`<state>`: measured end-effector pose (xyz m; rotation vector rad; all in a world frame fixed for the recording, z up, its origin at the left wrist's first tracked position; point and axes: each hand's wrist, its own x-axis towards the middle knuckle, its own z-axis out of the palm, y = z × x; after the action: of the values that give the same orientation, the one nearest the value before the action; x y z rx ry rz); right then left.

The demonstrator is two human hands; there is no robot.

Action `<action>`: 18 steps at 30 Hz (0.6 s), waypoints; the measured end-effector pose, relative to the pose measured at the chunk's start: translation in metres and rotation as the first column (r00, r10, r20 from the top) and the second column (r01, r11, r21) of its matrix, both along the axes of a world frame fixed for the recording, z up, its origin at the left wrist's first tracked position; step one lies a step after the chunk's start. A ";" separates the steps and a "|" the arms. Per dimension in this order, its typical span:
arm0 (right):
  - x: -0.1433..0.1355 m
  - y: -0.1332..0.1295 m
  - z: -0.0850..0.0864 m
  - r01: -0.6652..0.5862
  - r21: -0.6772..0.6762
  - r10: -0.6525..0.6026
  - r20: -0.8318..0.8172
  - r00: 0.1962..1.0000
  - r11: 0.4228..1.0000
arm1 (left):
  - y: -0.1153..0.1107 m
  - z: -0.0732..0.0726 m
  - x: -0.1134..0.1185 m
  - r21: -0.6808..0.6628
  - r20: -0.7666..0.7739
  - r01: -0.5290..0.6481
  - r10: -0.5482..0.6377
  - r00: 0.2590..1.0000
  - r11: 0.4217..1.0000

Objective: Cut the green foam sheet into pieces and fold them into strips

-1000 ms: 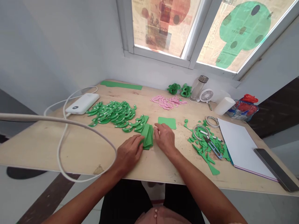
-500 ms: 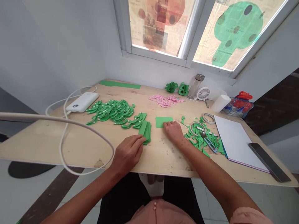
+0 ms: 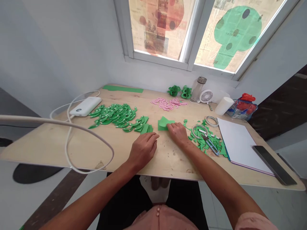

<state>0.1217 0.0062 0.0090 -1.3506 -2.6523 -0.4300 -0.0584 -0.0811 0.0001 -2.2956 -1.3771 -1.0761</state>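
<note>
My right hand [image 3: 177, 134] pinches the edge of a green paper piece [image 3: 165, 120], which tilts up over a small stack of green paper rectangles [image 3: 160, 127]. My left hand [image 3: 144, 147] hovers low over the table to the left of that stack, fingers stretched out with nothing visible in them. Just beyond its knuckles lie folded green paper strips [image 3: 145, 128], partly covered by the hand. Farther left spreads a heap of curved green paper cutouts [image 3: 115, 114] with small white patches.
Right of my right hand, green scraps [image 3: 203, 145] lie under small scissors [image 3: 211, 144] and a tape roll [image 3: 199, 131]. Pink cutouts [image 3: 168, 103] and green paper flowers [image 3: 174, 90] are at the back. A white cable [image 3: 91, 122] loops at left near a power bank [image 3: 86, 106].
My left hand has let go of the folded strips and moved right, towards the stack. In my right hand, a green paper piece has lifted off the stack. The view has shifted slightly.
</note>
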 end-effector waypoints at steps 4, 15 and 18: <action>0.014 -0.043 0.001 -0.128 0.037 0.131 -0.084 0.988 0.991 | -0.002 -0.002 0.005 -0.015 -0.020 -0.016 0.016 1.000 1.000; 0.044 -0.138 -0.014 -0.312 -0.143 0.224 -0.432 0.874 0.939 | -0.066 -0.021 -0.003 -0.155 0.003 0.148 -0.150 0.989 0.977; 0.045 -0.146 -0.023 -0.280 -0.165 0.157 -0.522 0.838 0.946 | -0.077 -0.022 -0.007 -0.255 0.081 0.154 -0.138 0.987 0.954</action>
<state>0.1672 -0.1399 -0.0137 -1.0047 -2.4101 0.2516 -0.0654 -0.1577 -0.0221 -2.6087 -1.4694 -1.0727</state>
